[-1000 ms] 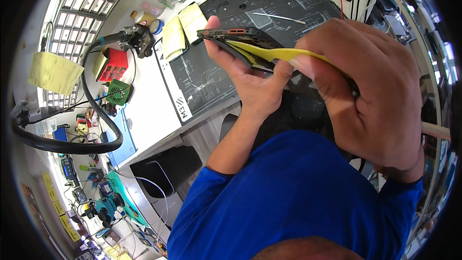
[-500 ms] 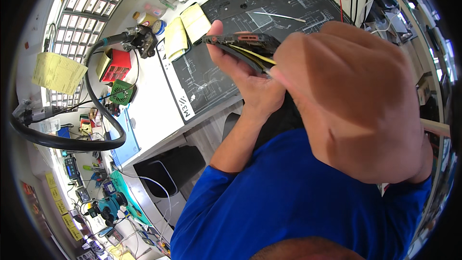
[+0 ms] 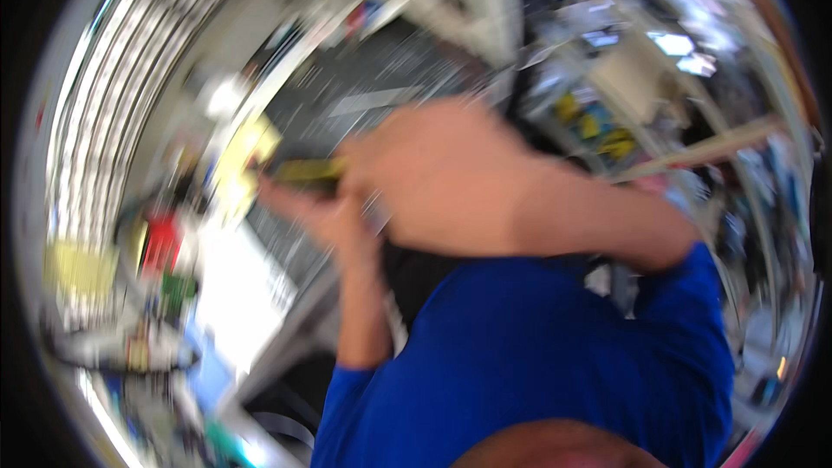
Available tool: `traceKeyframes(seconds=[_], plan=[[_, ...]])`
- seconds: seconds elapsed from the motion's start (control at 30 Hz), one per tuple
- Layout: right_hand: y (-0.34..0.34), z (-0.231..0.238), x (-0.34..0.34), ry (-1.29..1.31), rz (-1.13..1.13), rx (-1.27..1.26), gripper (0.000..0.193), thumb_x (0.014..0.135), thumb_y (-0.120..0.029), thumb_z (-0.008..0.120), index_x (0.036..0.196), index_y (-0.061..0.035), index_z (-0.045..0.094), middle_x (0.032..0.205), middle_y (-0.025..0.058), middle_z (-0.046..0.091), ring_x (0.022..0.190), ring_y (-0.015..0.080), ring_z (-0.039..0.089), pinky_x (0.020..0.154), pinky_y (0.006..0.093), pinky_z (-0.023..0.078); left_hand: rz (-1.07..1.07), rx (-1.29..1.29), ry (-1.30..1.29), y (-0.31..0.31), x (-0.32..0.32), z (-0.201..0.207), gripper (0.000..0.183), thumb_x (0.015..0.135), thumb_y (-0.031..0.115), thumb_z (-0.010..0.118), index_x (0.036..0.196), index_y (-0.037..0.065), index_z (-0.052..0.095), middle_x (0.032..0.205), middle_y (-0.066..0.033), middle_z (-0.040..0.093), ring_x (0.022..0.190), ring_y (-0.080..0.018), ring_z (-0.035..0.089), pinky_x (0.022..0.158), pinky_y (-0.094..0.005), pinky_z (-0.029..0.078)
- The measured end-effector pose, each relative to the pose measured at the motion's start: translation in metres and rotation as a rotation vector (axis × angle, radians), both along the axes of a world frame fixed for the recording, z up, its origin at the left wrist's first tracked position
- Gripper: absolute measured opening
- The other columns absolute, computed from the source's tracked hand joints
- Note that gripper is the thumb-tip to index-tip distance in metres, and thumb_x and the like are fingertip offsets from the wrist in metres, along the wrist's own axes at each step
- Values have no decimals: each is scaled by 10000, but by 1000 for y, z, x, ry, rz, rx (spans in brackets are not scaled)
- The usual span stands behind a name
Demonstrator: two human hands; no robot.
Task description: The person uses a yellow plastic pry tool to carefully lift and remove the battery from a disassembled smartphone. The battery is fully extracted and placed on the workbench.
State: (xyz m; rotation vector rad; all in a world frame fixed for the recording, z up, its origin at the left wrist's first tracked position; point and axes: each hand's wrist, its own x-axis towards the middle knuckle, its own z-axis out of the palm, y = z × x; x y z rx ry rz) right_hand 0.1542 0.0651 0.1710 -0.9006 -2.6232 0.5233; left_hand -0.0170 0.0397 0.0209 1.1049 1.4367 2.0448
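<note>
Motion smears the whole head view. My left hand (image 3: 325,218) is low in front of me, its fingers and thumb around a thin, dark phone with a yellow strip (image 3: 305,171) along it. Most of the phone is hidden by my hands and the blur. My right hand (image 3: 438,169) is closed against the phone's right end, its back toward me, covering its fingertips. A small silvery glint shows below it, too blurred to name. Beneath both hands lies a dark printed work mat (image 3: 347,78).
Yellow papers (image 3: 247,152) lie at the mat's left edge. A red box (image 3: 162,241) and a green object (image 3: 178,289) stand at the left by the white tabletop (image 3: 238,295). Small-drawer racks (image 3: 143,78) line the left wall. Cluttered shelves (image 3: 637,78) fill the right.
The view has swung toward the right, bringing in more of the shelves. My hands and the phone appear further left and lower, still together. The right hand looks farther from the camera.
</note>
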Motion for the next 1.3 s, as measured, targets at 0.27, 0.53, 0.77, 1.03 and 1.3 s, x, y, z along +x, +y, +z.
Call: traceKeyframes(seconds=[0.27, 0.53, 0.77, 1.03, 1.3], plan=[[23, -8, 19, -43, -21, 180, 270, 802, -178, 732, 983, 21, 739, 775, 190, 752, 747, 388, 777, 650, 492, 608, -257, 96, -12, 29, 27, 8, 1269, 790, 212, 960, 1741, 111, 126, 1636, -149, 360, 1434, -253, 457, 1213, -414, 392], [17, 7, 36, -247, -61, 104, 237, 780, -144, 736, 945, 26, 754, 767, 225, 743, 724, 431, 759, 644, 518, 601, -431, 85, -162, 31, 55, 14, 1093, 892, 4, 826, 1730, 82, 129, 1669, -156, 353, 1439, -245, 466, 1214, -387, 388], [0, 17, 53, -113, -224, 77, 212, 989, -205, 629, 998, -11, 714, 762, 215, 710, 760, 459, 722, 660, 550, 562, -468, 95, -147, 31, 53, 24, 1075, 921, 47, 840, 1731, 82, 135, 1658, -150, 379, 1425, -245, 494, 1209, -386, 394], [-42, 64, 112, 417, -301, -246, 268, 1106, -268, 563, 1130, -13, 641, 943, 185, 732, 807, 315, 709, 737, 441, 542, -539, 40, -273, 33, 65, 15, 1068, 938, 114, 861, 1727, 60, 142, 1576, -133, 515, 1385, -240, 551, 1206, -394, 402], [-108, 70, 170, 1391, -15, -26, 205, 980, -178, 747, 1054, -86, 579, 858, 26, 524, 789, 153, 467, 692, 307, 368, -620, 14, -338, 25, 74, 29, 1076, 921, 74, 838, 1734, 47, 132, 1585, -122, 502, 1384, -248, 544, 1209, -394, 397]])
